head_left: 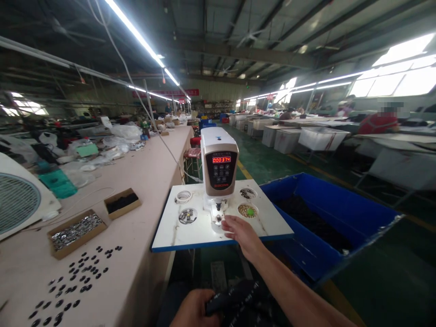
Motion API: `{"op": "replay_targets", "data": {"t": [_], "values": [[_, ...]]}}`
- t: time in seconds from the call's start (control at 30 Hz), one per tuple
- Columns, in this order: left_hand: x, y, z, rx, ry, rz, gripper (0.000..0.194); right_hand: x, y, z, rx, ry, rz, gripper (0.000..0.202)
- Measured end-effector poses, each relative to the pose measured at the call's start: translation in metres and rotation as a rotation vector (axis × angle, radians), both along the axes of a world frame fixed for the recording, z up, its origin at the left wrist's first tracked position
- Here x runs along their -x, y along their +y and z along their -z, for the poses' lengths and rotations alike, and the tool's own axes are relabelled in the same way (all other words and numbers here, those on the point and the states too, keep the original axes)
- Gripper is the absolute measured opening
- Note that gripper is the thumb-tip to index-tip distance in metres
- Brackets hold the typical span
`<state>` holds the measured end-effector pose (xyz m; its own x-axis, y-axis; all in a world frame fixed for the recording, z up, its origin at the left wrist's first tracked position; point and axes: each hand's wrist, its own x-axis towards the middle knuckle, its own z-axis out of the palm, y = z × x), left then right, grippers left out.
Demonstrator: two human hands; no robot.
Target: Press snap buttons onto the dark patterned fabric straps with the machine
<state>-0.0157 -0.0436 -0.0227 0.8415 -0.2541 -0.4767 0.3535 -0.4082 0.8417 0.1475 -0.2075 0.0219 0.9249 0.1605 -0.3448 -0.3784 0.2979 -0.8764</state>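
A white and gold machine (pixel 220 168) with a red digital display stands on a small white table (pixel 200 236). My right hand (pixel 240 231) reaches to the lit work point under its head, fingertips beside the small metal die; whether they pinch a small part cannot be made out. Low in the view, my left hand (pixel 195 309) is closed around a black cloth (pixel 241 302) with small white marks. Round cups in the tabletop hold metal parts, and the right one (pixel 248 210) has golden pieces and a green item.
On the long bench (pixel 150 181) at left lie a box of metal pieces (pixel 76 230), a box of black pieces (pixel 121 203) and several black discs (pixel 85 268). A blue bin (pixel 361 204) with dark cloth stands right. A person in red (pixel 378 122) is at the far right.
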Motion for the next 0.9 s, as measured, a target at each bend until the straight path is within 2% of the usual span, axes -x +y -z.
{"op": "replay_targets", "data": {"t": [0.03, 0.13, 0.2, 0.3, 0.43, 0.5, 0.73, 0.9], "values": [[-0.01, 0.002, -0.003, 0.032, -0.038, -0.009, 0.014, 0.015, -0.007, -0.004, 0.074, -0.074, -0.089, 0.023], [-0.041, 0.008, -0.013, 0.094, -0.165, -0.021, 0.008, 0.053, -0.023, -0.012, 0.504, -0.461, -0.505, 0.032], [-0.061, 0.01, -0.018, 0.062, -0.203, -0.003, 0.009, 0.064, -0.029, -0.01, 0.662, -0.58, -0.633, 0.038], [-0.087, 0.01, -0.023, 0.035, -0.19, 0.022, 0.013, 0.061, -0.032, 0.002, 0.711, -0.588, -0.634, 0.039], [-0.109, 0.009, -0.025, 0.076, -0.147, 0.084, 0.017, 0.041, -0.033, 0.021, 0.708, -0.529, -0.638, 0.021], [-0.117, 0.012, -0.026, 0.086, -0.127, 0.115, 0.016, 0.032, -0.033, 0.026, 0.693, -0.523, -0.658, 0.018], [-0.146, 0.026, -0.033, 0.028, -0.108, 0.182, 0.013, 0.001, -0.027, 0.025, 0.695, -0.489, -0.676, 0.019], [-0.169, 0.026, -0.032, 0.043, -0.1, 0.184, 0.014, -0.02, -0.025, 0.023, 0.648, -0.413, -0.658, 0.039]]}}
